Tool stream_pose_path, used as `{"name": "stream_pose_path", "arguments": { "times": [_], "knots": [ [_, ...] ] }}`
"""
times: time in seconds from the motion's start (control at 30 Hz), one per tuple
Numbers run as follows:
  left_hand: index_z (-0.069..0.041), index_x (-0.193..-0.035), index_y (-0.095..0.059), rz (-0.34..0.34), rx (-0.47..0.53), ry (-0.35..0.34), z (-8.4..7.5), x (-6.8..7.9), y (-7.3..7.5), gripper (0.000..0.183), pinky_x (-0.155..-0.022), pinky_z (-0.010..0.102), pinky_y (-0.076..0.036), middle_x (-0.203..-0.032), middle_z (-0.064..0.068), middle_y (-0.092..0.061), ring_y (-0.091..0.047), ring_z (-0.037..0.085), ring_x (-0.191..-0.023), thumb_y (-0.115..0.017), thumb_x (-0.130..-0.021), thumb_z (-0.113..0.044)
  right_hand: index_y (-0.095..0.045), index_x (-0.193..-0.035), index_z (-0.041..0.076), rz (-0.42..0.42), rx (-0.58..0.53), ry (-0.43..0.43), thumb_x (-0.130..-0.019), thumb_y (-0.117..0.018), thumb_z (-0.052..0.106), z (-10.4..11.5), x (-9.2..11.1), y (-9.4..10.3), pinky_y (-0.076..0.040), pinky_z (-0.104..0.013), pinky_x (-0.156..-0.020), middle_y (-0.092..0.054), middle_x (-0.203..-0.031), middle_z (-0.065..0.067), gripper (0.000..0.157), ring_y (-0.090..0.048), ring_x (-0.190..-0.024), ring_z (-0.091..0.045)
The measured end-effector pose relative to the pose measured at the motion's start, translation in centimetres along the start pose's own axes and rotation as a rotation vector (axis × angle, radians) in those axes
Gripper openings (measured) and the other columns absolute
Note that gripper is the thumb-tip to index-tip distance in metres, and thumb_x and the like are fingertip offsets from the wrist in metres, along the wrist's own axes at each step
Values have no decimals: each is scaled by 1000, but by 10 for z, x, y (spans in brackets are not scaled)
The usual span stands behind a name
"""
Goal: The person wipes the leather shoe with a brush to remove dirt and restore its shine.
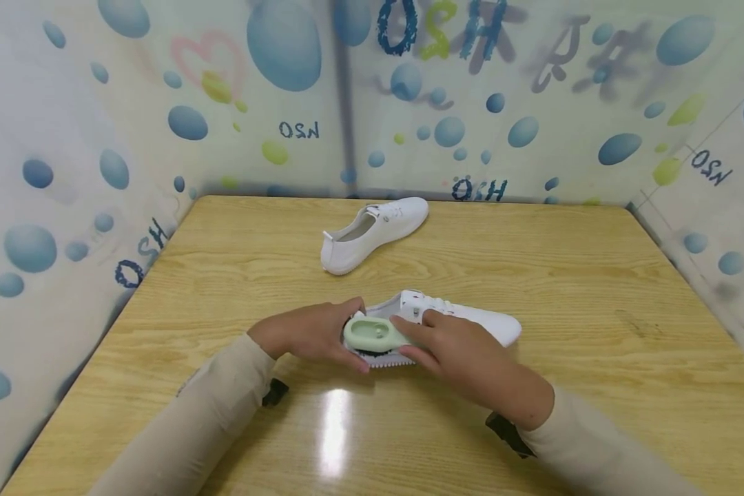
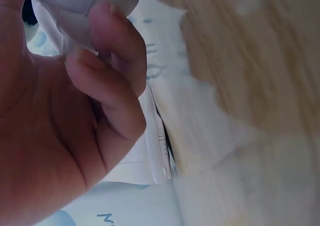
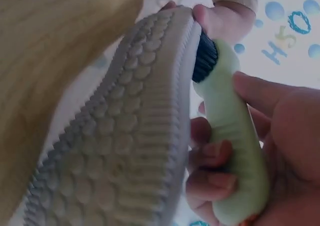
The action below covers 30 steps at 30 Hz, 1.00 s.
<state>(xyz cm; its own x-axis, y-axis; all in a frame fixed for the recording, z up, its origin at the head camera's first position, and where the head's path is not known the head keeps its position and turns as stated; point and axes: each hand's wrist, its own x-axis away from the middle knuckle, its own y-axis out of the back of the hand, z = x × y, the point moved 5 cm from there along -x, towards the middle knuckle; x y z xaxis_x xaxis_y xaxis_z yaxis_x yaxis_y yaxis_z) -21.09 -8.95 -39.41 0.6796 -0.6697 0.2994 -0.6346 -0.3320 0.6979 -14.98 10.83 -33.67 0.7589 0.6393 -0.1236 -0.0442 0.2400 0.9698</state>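
Note:
A white lace-up shoe (image 1: 486, 322) lies tipped on the table, toe to the right. My left hand (image 1: 315, 333) grips its heel; in the left wrist view the fingers (image 2: 112, 80) curl against the white heel. My right hand (image 1: 465, 351) holds a pale green brush (image 1: 372, 335) by its handle. In the right wrist view, fingers wrap the green handle (image 3: 235, 141), and the dark bristles (image 3: 206, 58) press on the shoe's side near the heel. The studded sole (image 3: 115, 131) shows there.
A second white shoe (image 1: 378, 234) sits upright farther back on the wooden table (image 1: 564, 255). Walls with blue bubble patterns (image 1: 449, 131) surround the table at the back and both sides. Light reflects off the table near the front.

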Motion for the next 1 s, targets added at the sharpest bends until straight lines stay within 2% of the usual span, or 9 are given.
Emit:
{"name": "stream_pose_path", "arguments": {
  "times": [0.07, 0.2, 0.33, 0.47, 0.6, 0.77, 0.87, 1.0],
  "knots": [
    [-20, -115, -46, 0, 1, 0, 0, 1, 1, 66, -79, 32, -48, -101, -5, -64, -60, 10, -87, -85, -73, -54, -60, -139, 19, 25, -6, -12, -100, -60, 36, -3, 1, 3, -46, -28, -62, -60, -89, -3, 43, -46, -66, -9],
    [-18, -115, -46, 1, 21, 5, -1, 1, 2, 66, -73, 31, -48, -97, -2, -62, -58, 12, -83, -85, -74, -53, -61, -138, 21, 124, -37, -94, -99, -61, 36, -16, 8, 19, -41, -26, -59, -60, -87, 0, 41, -45, -65, -9],
    [-16, -114, -46, -4, 37, 8, -1, -1, 3, 65, -71, 30, -47, -93, -1, -60, -56, 12, -81, -85, -75, -51, -62, -137, 22, 184, -57, -160, -98, -63, 35, -27, 14, 32, -40, -27, -61, -60, -86, 2, 41, -46, -67, -10],
    [-16, -114, -45, -4, 45, 7, -1, -2, 5, 65, -71, 30, -47, -94, -1, -61, -56, 11, -82, -85, -75, -50, -62, -137, 23, 160, -86, -146, -98, -64, 34, -27, 13, 30, -41, -27, -61, -60, -88, 1, 41, -47, -67, -10],
    [-14, -114, -46, -4, 59, -14, -3, -2, 5, 64, -73, 29, -48, -97, -1, -63, -58, 11, -84, -85, -76, -48, -63, -136, 23, 54, -69, -66, -97, -65, 34, -16, 5, 16, -41, -24, -59, -60, -90, -1, 41, -45, -65, -8],
    [-15, -112, -47, -22, 89, -34, -2, -2, 6, 63, -87, 31, -48, -105, -6, -66, -61, 9, -94, -88, -74, -44, -62, -137, 21, -54, -23, -7, -96, -66, 34, -3, -1, 4, -46, -25, -62, -61, -92, -2, 43, -49, -69, -8],
    [-16, -113, -47, -21, 102, -21, -1, -1, 5, 63, -89, 33, -47, -106, -6, -66, -61, 10, -96, -88, -74, -44, -61, -138, 22, -40, -21, -19, -96, -65, 35, -1, -2, 3, -47, -26, -63, -61, -92, -1, 44, -50, -70, -8],
    [-17, -115, -45, -12, 81, 28, 3, 1, 5, 67, -80, 33, -48, -101, -2, -63, -59, 12, -89, -86, -74, -50, -61, -138, 23, 50, -47, -85, -97, -64, 36, -11, 3, 12, -42, -26, -59, -61, -89, -1, 43, -46, -66, -8]
  ]
}}
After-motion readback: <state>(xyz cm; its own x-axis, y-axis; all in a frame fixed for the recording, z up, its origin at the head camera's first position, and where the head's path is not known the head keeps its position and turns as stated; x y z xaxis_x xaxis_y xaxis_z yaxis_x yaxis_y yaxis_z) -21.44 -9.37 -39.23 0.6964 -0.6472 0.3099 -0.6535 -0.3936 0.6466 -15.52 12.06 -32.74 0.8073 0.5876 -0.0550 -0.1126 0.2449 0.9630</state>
